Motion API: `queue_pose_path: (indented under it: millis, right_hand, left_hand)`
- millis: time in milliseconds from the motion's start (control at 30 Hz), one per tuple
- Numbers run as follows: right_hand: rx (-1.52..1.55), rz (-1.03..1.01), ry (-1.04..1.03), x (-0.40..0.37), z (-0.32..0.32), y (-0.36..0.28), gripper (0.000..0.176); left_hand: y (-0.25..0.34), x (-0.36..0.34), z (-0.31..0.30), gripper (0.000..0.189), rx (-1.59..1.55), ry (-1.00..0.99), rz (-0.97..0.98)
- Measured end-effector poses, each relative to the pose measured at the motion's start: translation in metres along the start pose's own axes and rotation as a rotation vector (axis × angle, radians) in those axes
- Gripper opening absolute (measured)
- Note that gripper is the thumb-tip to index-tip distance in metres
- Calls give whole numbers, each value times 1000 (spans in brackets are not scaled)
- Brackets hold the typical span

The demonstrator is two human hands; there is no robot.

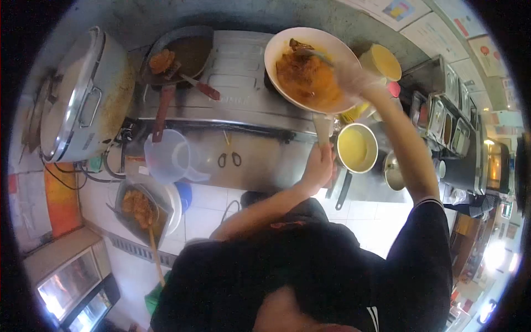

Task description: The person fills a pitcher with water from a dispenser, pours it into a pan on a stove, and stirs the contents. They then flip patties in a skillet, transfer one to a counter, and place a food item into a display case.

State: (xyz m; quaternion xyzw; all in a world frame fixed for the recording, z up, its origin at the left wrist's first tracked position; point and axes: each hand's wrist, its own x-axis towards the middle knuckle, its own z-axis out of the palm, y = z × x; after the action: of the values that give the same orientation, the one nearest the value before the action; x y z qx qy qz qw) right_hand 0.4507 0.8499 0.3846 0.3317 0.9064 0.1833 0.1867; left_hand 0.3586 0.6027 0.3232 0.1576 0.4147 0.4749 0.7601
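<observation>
Stovetop: pan handle in left fingers

This is a kitchen, and it looks like a commercial one. At upper centre a steel cooking range carries a wide pan of orange-brown food and a darker frying pan. A very large lidded cooker fills the upper left, and fried pieces sit in a strainer at lower left. Rows of metal food containers stand at right, a saucepan of yellow liquid right of centre, above pale floor tiles.
</observation>
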Motion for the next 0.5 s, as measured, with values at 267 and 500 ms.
queue_pose_path:
  millis: [267,500]
  right_hand:
    - [259,149,-47,-11,-32,-45,28]
    - [70,62,-93,-34,-34,-44,43]
  left_hand:
    - [4,3,0,28,-79,-22,-7]
    - [-3,7,-8,38,-13,-30,38]
